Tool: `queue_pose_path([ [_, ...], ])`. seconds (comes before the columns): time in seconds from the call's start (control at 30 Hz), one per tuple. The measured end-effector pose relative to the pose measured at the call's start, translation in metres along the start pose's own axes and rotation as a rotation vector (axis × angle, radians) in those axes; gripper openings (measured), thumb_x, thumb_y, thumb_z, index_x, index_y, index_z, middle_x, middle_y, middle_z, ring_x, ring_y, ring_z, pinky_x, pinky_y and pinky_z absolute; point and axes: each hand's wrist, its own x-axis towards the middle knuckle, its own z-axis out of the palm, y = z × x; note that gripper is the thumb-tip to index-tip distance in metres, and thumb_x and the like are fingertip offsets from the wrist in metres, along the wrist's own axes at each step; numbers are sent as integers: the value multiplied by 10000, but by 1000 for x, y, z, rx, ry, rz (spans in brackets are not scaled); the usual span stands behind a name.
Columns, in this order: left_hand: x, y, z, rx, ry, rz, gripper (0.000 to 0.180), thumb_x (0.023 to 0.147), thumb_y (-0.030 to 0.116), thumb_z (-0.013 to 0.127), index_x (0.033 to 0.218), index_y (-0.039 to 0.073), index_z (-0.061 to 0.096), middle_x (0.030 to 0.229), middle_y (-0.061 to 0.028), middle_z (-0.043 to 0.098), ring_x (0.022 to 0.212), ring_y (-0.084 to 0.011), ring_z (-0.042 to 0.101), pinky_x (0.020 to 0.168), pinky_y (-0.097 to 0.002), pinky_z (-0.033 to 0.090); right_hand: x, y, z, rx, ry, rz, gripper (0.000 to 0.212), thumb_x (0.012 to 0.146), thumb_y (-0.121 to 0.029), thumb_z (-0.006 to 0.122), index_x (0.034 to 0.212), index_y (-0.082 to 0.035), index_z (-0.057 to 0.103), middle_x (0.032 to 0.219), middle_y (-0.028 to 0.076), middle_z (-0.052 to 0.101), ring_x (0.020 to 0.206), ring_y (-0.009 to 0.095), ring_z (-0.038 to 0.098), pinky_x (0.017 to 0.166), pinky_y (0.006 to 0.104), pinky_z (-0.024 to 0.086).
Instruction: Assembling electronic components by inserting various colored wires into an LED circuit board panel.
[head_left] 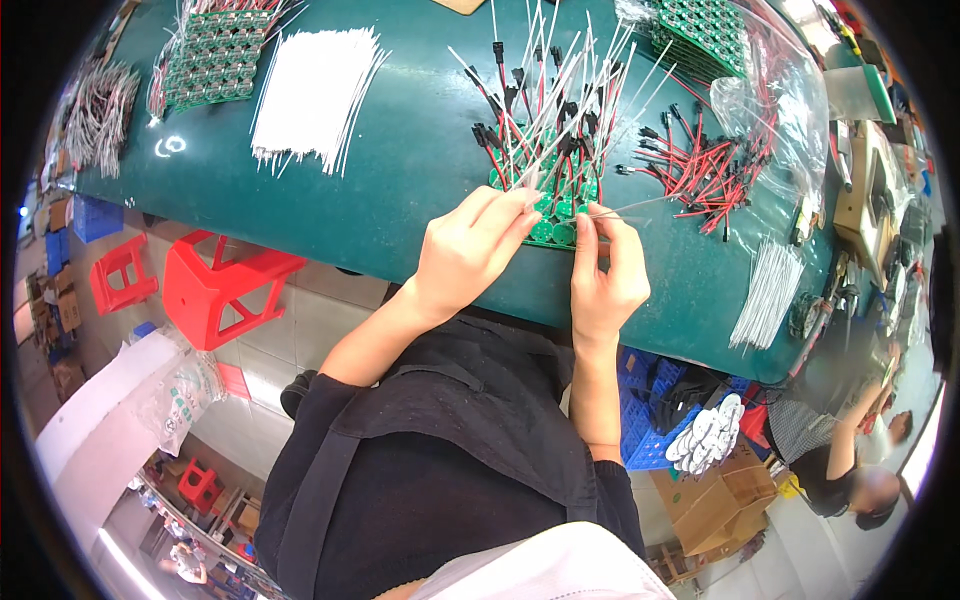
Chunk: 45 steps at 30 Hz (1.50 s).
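Note:
My left hand point(465, 250) is closed in a pinch over a green circuit board panel point(541, 233) of round boards; a whitish bit shows at its fingertips, too small to make out. Beside it, at the panel's near right edge, my right hand point(608, 275) pinches a thin pale strip point(640, 203), like a cable tie, whose free end points right. Red and black wire leads with black connectors point(499, 52) stand up from the panel. Several long white strips rise among them, leaning different ways.
On the green table point(400, 215) lie a white strip pile point(312, 95), a smaller strip bundle point(768, 295), loose red-black leads point(705, 165), stacked green panels point(700, 35) and a clear plastic bag point(790, 100). Red stools point(215, 285) stand left; a blue crate point(640, 430) sits below.

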Motion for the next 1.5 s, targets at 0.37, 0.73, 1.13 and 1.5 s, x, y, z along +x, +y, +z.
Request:
queue_pose_path([
  [0.37, 2, 1, 5, -72, 8, -6, 277, 828, 40, 727, 1092, 18, 645, 884, -96, 661, 654, -206, 652, 565, -302, 536, -2, 4, 3, -18, 10, -56, 173, 823, 12, 735, 973, 14, 649, 838, 117, 666, 680, 235, 625, 597, 327, 513],
  [0.73, 1, 5, 8, -176, -50, -79, 163, 823, -32, 733, 965, -24, 654, 923, -106, 674, 787, -164, 700, 675, -266, 588, -2, 4, 3, -17, -1, -100, 178, 816, 16, 737, 961, 12, 635, 860, 121, 676, 728, 268, 637, 641, 351, 524],
  [1.13, 2, 5, 11, -138, -34, -46, 147, 820, -28, 736, 940, -27, 651, 907, -107, 687, 761, -167, 696, 657, -267, 581, 1, 2, 2, -27, -19, -111, 180, 809, 25, 732, 968, 10, 648, 879, 118, 685, 756, 266, 648, 664, 353, 538],
  [1.5, 3, 5, 13, -96, -18, -27, 125, 827, -31, 728, 930, -31, 657, 896, -109, 688, 742, -166, 697, 647, -269, 578, -2, 4, -6, -41, 16, -35, 255, 812, 31, 728, 1059, 2, 673, 826, 106, 654, 697, 219, 620, 618, 326, 515],
])
